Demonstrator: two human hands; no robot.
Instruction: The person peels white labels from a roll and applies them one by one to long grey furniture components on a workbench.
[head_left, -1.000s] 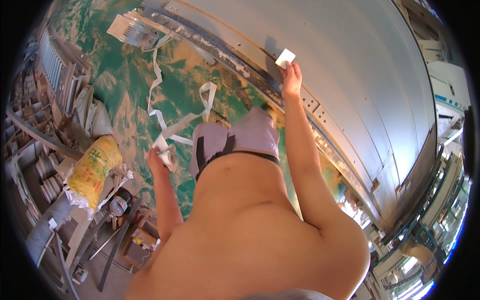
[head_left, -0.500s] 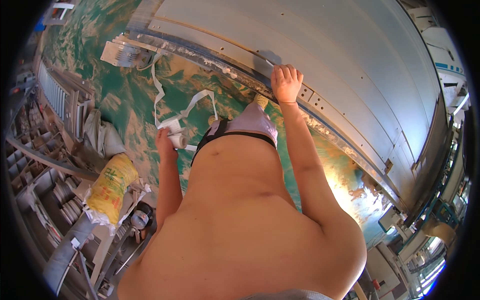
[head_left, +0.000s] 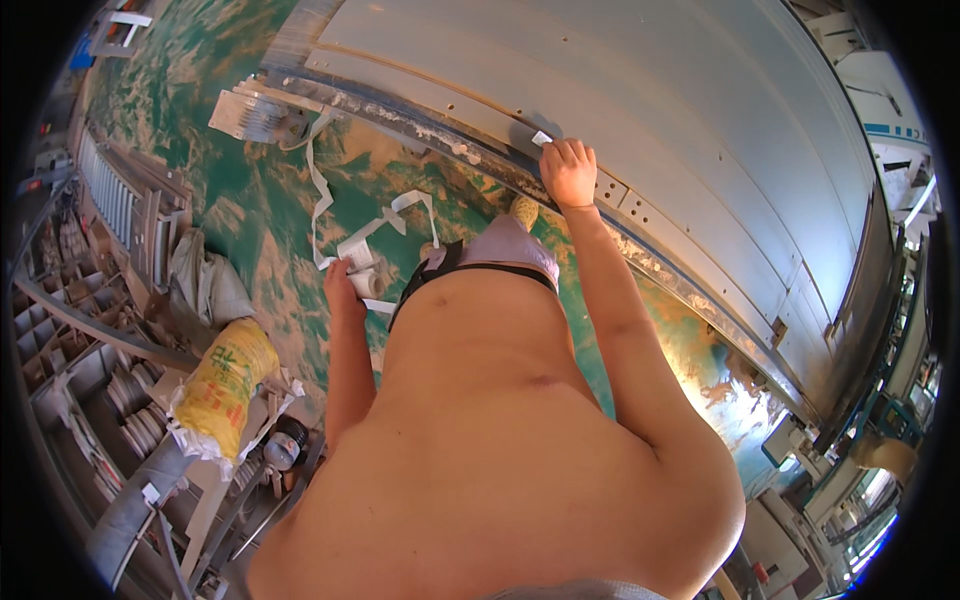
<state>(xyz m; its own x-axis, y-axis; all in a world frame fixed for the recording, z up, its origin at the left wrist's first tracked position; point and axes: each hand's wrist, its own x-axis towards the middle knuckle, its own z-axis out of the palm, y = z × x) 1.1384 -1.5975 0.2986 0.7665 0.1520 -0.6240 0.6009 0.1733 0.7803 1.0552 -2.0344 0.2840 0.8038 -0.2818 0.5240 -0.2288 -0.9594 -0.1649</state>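
Note:
My left hand point(head_left: 343, 287) is closed on a roll of white labels point(head_left: 364, 282), held low to the left of my waist. From the roll a long white strip point(head_left: 318, 190) loops away toward the machine's far left end, and another folded length point(head_left: 410, 200) hangs to the right. Over the edge of a large grey metal panel point(head_left: 640, 90), my right hand point(head_left: 569, 176) is closed, with its fingers pinching a small white label point(head_left: 541, 138). A dark shadow falls on the panel beside this label. The fingertips of both hands are partly hidden.
A ribbed metal motor housing point(head_left: 245, 115) juts out at the panel's far left. The green floor point(head_left: 265, 200) is streaked with dust. At left lie a yellow sack point(head_left: 230, 370), a grey cloth point(head_left: 205, 280) and a compartment rack point(head_left: 50, 310). A clear bottle point(head_left: 281, 450) stands lower left.
The small white label at my right fingertips now shows more fully. My left hand and the roll have moved slightly to the right, and the hanging strip has shifted shape.

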